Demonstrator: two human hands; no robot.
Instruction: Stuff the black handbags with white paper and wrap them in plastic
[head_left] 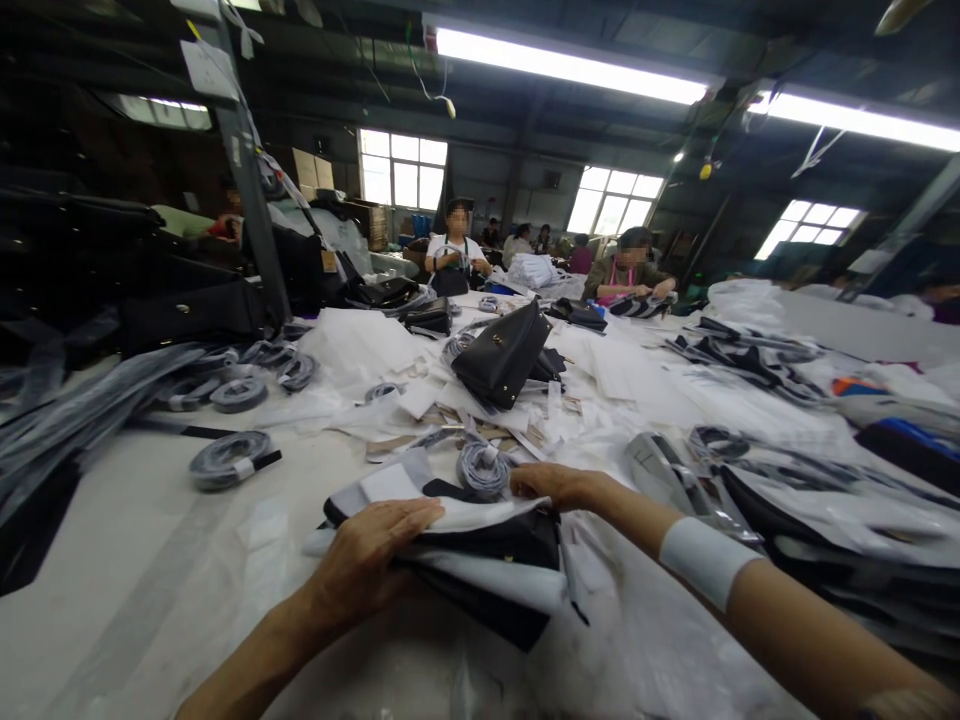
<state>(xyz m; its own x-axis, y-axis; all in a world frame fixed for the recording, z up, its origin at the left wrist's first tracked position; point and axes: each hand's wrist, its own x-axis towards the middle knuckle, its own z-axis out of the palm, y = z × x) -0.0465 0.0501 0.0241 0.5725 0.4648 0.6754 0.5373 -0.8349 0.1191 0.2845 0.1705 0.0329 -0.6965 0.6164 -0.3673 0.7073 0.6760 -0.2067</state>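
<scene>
Blk bag at near ctr of white tabletop, lying on its side, approx. between the two hands; small metal fitting visible on its front. White sheet lies over top of bag; pale padded roll runs along near side, w/ blk material showing above & below it. L hand: partly closed over bag's L end, fingers straight & close together, tips on the white sheet; thumb hidden, grip reads as holding bag. R hand: fingers curled at far R corner of bag, beside wrapped strap coil; fingertips partly hidden, can't tell if it has hold of anything. White band round R forearm. Strap coil sits just past bag's far edge. Beyond: 2nd blk bag, tilted, gold-colored studs, amid paper & card scraps. To L: another strap coil flat on table, then plastic-wrapped strips. To R: pile of blk pcs & clear plastic. Far side: co-worker in white top w/ dark bag; another in pink apron, hands on dark item.
</scene>
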